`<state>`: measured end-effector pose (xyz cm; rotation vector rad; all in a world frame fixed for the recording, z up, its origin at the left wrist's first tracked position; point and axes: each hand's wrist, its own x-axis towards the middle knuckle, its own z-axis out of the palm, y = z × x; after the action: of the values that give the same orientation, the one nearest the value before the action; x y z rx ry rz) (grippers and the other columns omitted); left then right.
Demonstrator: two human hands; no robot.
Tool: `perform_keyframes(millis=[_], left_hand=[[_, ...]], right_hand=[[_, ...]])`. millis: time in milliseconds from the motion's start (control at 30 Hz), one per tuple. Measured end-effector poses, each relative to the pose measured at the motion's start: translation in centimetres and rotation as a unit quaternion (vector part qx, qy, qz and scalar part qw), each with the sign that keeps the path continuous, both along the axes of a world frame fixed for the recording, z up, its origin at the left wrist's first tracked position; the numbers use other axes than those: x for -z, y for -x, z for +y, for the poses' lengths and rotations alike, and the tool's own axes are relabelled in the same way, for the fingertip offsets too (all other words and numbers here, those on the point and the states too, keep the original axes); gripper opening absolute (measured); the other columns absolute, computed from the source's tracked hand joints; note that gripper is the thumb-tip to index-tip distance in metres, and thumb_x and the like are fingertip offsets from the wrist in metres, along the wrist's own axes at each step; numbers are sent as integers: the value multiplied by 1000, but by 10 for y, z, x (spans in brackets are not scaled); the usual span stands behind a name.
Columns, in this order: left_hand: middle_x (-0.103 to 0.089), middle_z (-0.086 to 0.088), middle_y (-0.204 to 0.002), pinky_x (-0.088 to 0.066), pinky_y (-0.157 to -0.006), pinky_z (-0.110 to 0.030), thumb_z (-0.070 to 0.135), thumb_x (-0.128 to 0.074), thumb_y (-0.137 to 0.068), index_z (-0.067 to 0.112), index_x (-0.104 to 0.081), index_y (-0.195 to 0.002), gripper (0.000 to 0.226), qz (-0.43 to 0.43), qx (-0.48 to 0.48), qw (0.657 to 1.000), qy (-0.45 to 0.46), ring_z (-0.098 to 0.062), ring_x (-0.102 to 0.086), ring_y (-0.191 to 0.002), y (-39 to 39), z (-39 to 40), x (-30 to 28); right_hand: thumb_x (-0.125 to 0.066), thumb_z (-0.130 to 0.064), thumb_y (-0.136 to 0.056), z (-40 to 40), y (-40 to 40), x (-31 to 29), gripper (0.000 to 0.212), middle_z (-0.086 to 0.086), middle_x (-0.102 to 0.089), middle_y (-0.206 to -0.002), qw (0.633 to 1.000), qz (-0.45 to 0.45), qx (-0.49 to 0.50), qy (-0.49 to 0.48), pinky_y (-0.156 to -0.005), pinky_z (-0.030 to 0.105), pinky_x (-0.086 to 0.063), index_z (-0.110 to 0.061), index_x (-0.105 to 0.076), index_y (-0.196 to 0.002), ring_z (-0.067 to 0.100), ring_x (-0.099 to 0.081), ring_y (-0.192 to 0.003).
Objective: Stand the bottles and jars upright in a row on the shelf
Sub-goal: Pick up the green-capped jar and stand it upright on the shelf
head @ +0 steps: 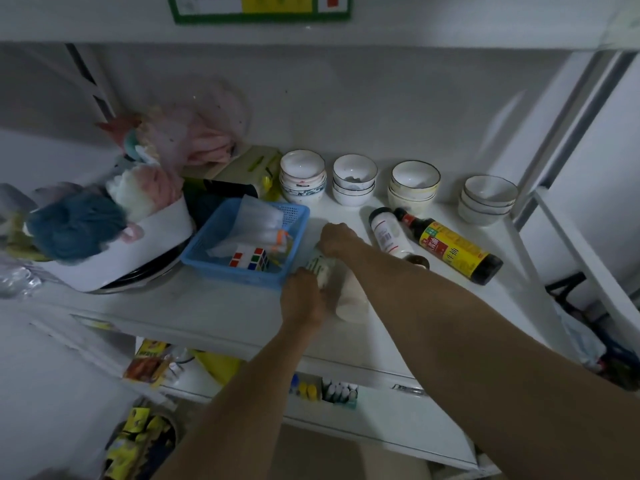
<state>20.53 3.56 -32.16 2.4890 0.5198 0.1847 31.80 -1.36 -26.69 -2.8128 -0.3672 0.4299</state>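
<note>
A white bottle with green print (321, 268) lies tilted on the white shelf (221, 306), beside the blue basket. My left hand (303, 299) grips its lower end and my right hand (337, 239) grips its top. A pale jar or cup (351, 299) lies on its side just right of that bottle, partly under my right forearm. A white bottle with a red-lettered label (389, 233) lies flat to the right. Next to it a dark sauce bottle with a yellow and red label (450, 245) also lies flat.
A blue basket (242, 271) holding a puzzle cube (250, 259) and plastic bags stands left of my hands. Several stacks of white bowls (353, 180) line the back wall. Cloths, bags and a pan crowd the left. Lower shelves hold packets.
</note>
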Motion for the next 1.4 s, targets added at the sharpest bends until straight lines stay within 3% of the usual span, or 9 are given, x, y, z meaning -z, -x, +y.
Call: perform_keyframes(millis=[133,300,533,667,800,967,1100,1233,1400], left_hand=[[-64,-16,-116,-58,-79,-35,28,-62,-87,0,-48,-121,46,-24,-22,999,39,-29,-66,-100,7,-2,3],[-57,-16,-126,-56,-82,-36,28,-64,-86,3,-32,-138,66,-33,-45,995,78,-29,-64,-107,21,-6,8],[-62,-18,-120,-57,-77,-38,22,-54,-93,0,-37,-133,49,-38,-68,997,29,-31,-67,-101,28,-4,3],[-65,-19,-113,-58,-76,-40,21,-59,-91,0,-49,-119,36,-57,-62,995,44,-31,-67,-98,28,-1,4],[-68,-17,-105,-56,-73,-32,20,-64,-87,1,-59,-104,26,-85,-61,991,80,-28,-68,-95,25,2,11],[-69,-17,-112,-51,-79,-32,18,-62,-88,1,-60,-110,28,-92,-64,984,138,-29,-66,-102,23,4,16],[-70,-16,-113,-50,-81,-31,17,-64,-85,2,-60,-112,31,-95,-67,981,156,-29,-66,-104,21,4,19],[-70,-16,-111,-46,-76,-27,16,-67,-84,1,-61,-109,30,-99,-89,978,162,-29,-67,-103,20,1,18],[-68,-16,-107,-46,-74,-27,17,-68,-84,0,-58,-107,31,-95,-103,975,171,-28,-66,-99,22,-1,14]], right_hand=[[-51,-27,-93,-2,2,-6,36,17,-63,-121,999,-8,-16,-28,-84,37,-53,-5,-58,-121,33,-64,-107],[-56,-33,-92,-8,12,-16,40,16,-63,-121,995,-14,-55,-80,-87,41,-55,-7,-50,-122,35,-67,-103],[-69,-23,-88,-13,23,-44,64,16,-49,-134,981,94,-96,-141,-84,42,-59,-8,-36,-141,31,-64,-95],[-70,-15,-87,-13,27,-47,53,20,-54,-128,978,116,-132,-109,-82,42,-59,-2,-46,-133,36,-65,-106],[-70,-2,-84,-17,30,-53,55,11,-46,-113,971,145,-160,-101,-68,28,-55,-7,-44,-132,26,-56,-97],[-75,-8,-80,-21,34,-52,60,7,-46,-108,973,126,-185,-56,-49,16,-52,-13,-44,-130,13,-54,-74],[-78,-34,-77,-22,36,-50,65,8,-52,-111,983,88,-158,-43,-71,33,-60,-12,-47,-130,24,-65,-84],[-77,-30,-79,-18,37,-49,55,15,-65,-114,982,52,-178,-34,-58,24,-53,-6,-54,-123,20,-64,-71],[-76,-31,-81,-22,38,-54,59,18,-65,-117,980,99,-166,-52,-78,34,-59,-4,-51,-127,23,-67,-83]])
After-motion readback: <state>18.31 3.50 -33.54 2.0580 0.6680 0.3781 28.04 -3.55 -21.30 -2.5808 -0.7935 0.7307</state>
